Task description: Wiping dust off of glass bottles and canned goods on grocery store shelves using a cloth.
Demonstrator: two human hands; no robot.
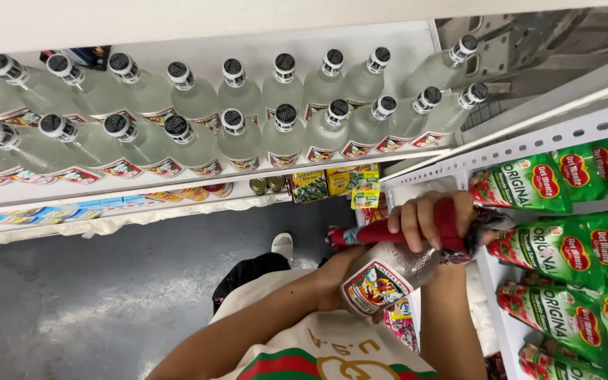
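Clear glass bottle [388, 271] with a glossy paper label gleams in the right hand [427, 222], wrapped by a soft red cloth [445, 225]. Above it, more clear glass bottles [241, 134] with matt dark caps line the white painted metal shelf [177, 184]. Right of it, glossy green plastic pouches [564, 246]. Below, dull grey floor [107, 281].

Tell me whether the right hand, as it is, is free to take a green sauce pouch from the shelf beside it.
Probably not: the right hand is wrapped round a red cloth on the clear bottle. The green pouches sit close beside it with nothing between.
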